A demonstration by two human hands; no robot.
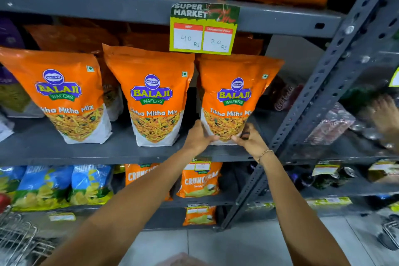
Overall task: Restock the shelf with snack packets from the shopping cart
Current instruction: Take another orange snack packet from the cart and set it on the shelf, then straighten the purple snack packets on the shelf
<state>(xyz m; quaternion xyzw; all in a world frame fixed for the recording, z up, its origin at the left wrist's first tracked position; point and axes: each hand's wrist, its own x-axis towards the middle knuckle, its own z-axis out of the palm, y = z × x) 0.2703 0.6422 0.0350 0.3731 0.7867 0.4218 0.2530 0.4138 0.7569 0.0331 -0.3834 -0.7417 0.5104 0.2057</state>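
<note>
Three orange Balaji Tikha Mitha Mix packets stand upright in a row on the grey middle shelf (90, 151). Both my hands hold the bottom of the rightmost packet (232, 93): my left hand (199, 136) grips its lower left corner and my right hand (250, 139), with a thin bracelet at the wrist, pinches its lower right corner. The middle packet (152, 97) and the left packet (62, 95) stand free. More orange packets stand behind them. A corner of the wire shopping cart (15, 237) shows at the bottom left.
A yellow price tag (204, 30) hangs from the upper shelf edge. Blue and orange snack bags (90, 183) fill the lower shelves. A perforated grey upright (323, 84) bounds the shelf on the right; another person's hand (386, 114) is blurred at the far right.
</note>
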